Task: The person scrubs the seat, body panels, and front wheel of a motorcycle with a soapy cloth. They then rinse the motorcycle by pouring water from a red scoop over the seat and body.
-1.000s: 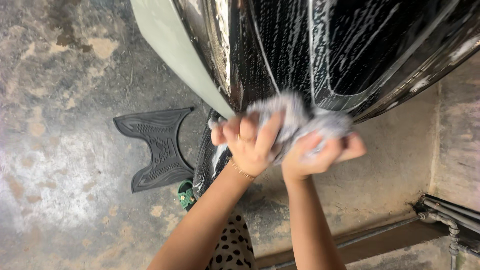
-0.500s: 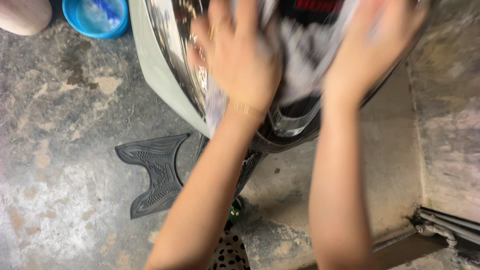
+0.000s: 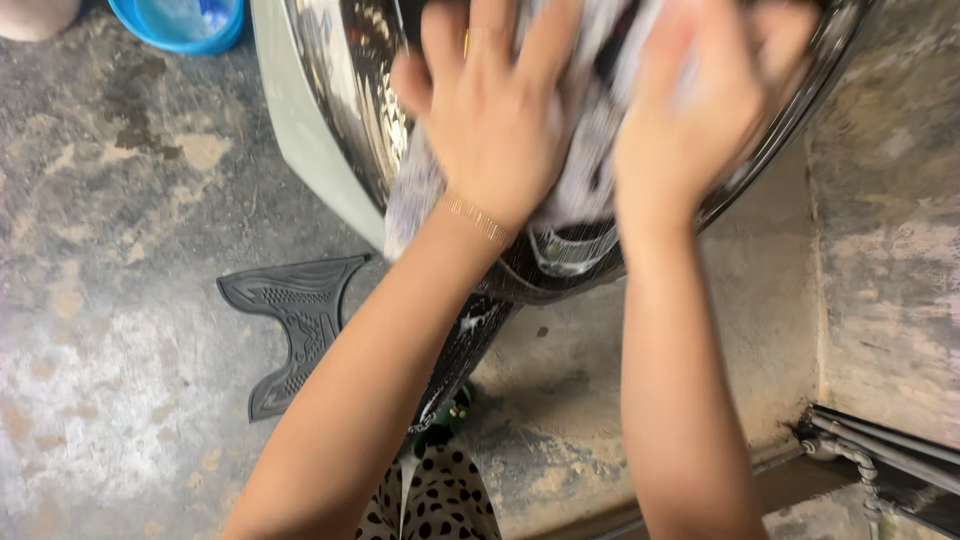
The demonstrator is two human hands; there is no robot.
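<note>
A soapy grey-white cloth (image 3: 585, 175) lies pressed flat against the glossy black body of a scooter (image 3: 360, 90). My left hand (image 3: 490, 120), with a thin gold bracelet at the wrist, is spread over the cloth's left part. My right hand (image 3: 690, 110) is spread over its right part, blurred by motion. Both palms push the cloth onto the wet panel. White suds streak the black panel below the cloth (image 3: 570, 250). A pale green panel edge (image 3: 300, 130) runs along the scooter's left side.
A black rubber floor mat (image 3: 290, 320) lies on the stained concrete floor at left. A blue basin (image 3: 185, 25) sits at the top left. Grey pipes (image 3: 880, 450) run along the wall at lower right. My spotted trouser leg (image 3: 440, 500) shows at the bottom.
Both hands moved up the scooter's body from the lower edge, opening from a bunched grip to flat palms on the cloth. The view tilted up, bringing the blue basin into sight.
</note>
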